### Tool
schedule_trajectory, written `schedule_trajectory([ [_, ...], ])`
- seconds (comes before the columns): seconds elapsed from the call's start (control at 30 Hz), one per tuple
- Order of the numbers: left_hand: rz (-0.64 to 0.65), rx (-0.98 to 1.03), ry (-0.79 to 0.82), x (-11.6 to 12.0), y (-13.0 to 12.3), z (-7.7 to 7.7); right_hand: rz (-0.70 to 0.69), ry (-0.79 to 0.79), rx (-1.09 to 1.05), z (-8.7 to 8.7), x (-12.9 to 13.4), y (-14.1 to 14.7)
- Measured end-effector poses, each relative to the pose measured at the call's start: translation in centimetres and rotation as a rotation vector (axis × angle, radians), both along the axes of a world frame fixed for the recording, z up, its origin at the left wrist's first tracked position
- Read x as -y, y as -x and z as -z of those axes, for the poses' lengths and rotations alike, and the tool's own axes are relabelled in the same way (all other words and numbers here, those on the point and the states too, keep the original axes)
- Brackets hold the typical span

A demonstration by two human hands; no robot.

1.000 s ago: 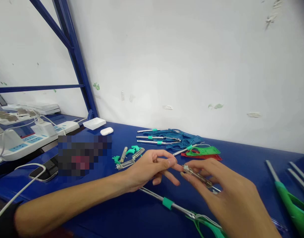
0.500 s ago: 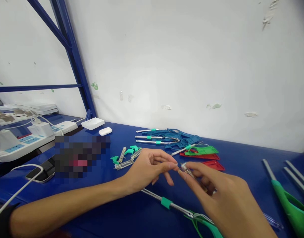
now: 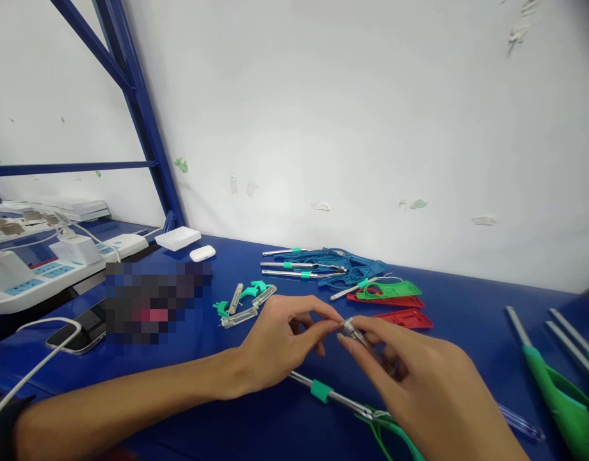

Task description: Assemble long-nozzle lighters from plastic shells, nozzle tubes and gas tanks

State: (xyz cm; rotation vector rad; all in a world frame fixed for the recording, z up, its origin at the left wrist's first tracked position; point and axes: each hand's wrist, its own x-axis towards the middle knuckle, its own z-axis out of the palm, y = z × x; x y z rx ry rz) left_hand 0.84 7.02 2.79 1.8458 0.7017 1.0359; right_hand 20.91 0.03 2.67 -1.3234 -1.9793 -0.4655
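Between the fingers of my right hand (image 3: 424, 368) is a small clear lighter fuel tank (image 3: 358, 334) with a metallic fitting at its end, slanting up to the left. My left hand (image 3: 287, 339) pinches at that tip with thumb and index finger; the exact contact is too small to make out. Under both hands lies an open green lighter shell (image 3: 399, 435) with a metal tube (image 3: 348, 403) and a teal collar (image 3: 321, 390). Left of my hands, several similar clear tanks (image 3: 240, 318) lie beside teal trigger pieces (image 3: 249, 292).
Blue lighter shells (image 3: 355, 266) with metal tubes lie at the back, near green (image 3: 390, 291) and red shells (image 3: 404, 317). Whole green lighters (image 3: 558, 397) are at the right. A phone (image 3: 78, 330), white cable (image 3: 49, 320) and power strip (image 3: 124, 245) occupy the left.
My left fingertips have closed onto the tank's tip, where a small gap showed before. My right hand has moved slightly left, bringing the tank with it.
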Motion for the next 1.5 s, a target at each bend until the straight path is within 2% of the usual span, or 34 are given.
schedule_trajectory([
  [0.37, -0.051, 0.032, -0.107, -0.1, 0.0, 0.6, 0.025, -0.044, -0.012, -0.4, 0.2, 0.4],
  [0.6, -0.036, 0.033, -0.123, -0.1, 0.2, 0.7, 0.003, -0.015, 0.006, -0.3, 0.1, 0.2],
  [0.83, -0.057, 0.014, -0.211, 0.1, 0.2, 0.6, -0.017, -0.002, 0.011, -0.3, 0.4, 0.4],
  [1.07, -0.072, -0.006, -0.301, 0.4, 0.4, 0.8, -0.099, -0.041, 0.125, 0.6, 0.1, -0.4],
  [1.3, -0.102, -0.046, -0.412, 0.5, 0.5, 0.9, -0.148, -0.101, 0.281, 0.4, -0.1, -0.2],
  [1.5, -0.164, -0.09, -0.548, 0.4, 0.7, 0.9, -0.095, 0.027, 0.269, 1.9, 0.4, -1.3],
])
